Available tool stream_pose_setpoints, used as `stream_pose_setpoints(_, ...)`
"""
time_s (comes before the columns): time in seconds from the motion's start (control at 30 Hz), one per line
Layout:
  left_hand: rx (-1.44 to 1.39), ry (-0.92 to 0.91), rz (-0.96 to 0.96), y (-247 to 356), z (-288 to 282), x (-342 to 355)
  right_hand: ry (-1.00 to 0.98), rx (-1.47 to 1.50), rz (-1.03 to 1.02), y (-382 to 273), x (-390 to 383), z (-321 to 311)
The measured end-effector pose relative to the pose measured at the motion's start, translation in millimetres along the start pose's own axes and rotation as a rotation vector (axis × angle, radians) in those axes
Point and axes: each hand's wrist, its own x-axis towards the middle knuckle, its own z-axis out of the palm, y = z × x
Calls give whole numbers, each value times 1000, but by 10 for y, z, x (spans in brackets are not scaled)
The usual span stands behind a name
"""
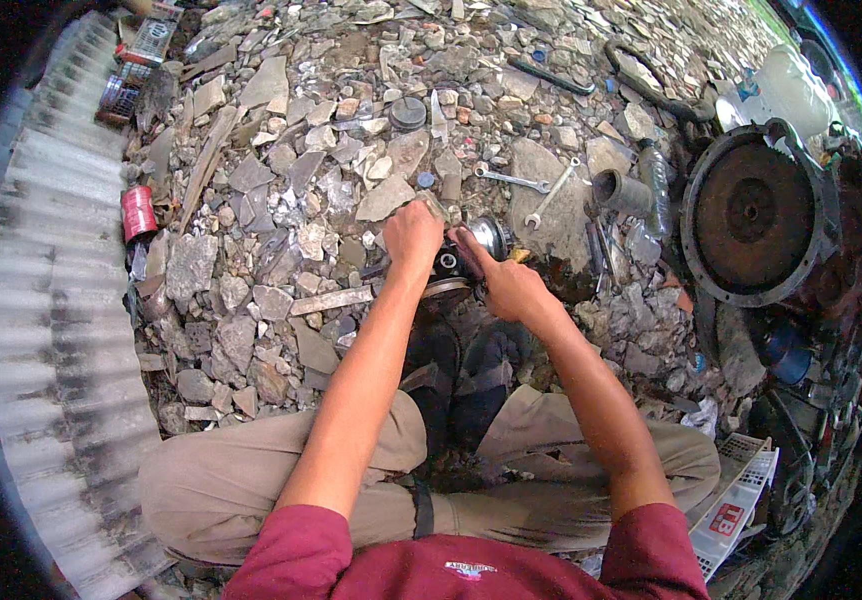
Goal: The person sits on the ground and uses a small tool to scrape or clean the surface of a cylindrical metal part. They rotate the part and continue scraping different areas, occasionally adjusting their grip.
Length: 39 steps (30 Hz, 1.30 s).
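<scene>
A small machine part (448, 263) with a dark body and a shiny round metal end sits low between my feet. My left hand (413, 236) is closed in a fist at its left side; what the fingers grip is hidden under them. From the right, my right hand (513, 288) grips the part, its forefinger stretched along a dark brown piece by the shiny end. Just beyond the part, two wrenches lie on the stones: one combination wrench (511, 180) and a second wrench (554, 193) at an angle to it.
Loose stones cover the ground. On the right stand a large round rusty housing (751, 215), a clear plastic bottle (654, 185), a short pipe (621, 193) and a white plastic crate (736, 510). Corrugated sheet (61, 330) and a red can (137, 213) are at left.
</scene>
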Motion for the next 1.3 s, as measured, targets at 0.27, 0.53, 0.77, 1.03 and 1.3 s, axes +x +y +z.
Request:
stream_pose_setpoints(0.27, 4, 40, 69, -4, 81, -7, 4, -35, 23, -4, 48, -125)
stream_pose_setpoints(0.53, -33, 12, 54, 121, 81, 15, 119, 12, -22, 118, 186, 38)
stream_pose_setpoints(0.77, -1, 9, 61, 56, 83, 7, 31, 9, -5, 57, 43, -80)
stream_pose_setpoints(1.03, 16, -67, 6, 34, 6, -12, -58, -57, 89, 11, -86, -60)
stream_pose_setpoints(1.3, 2, -29, 38, 3, 15, 25, 3, -44, -7, -5, 3, -41)
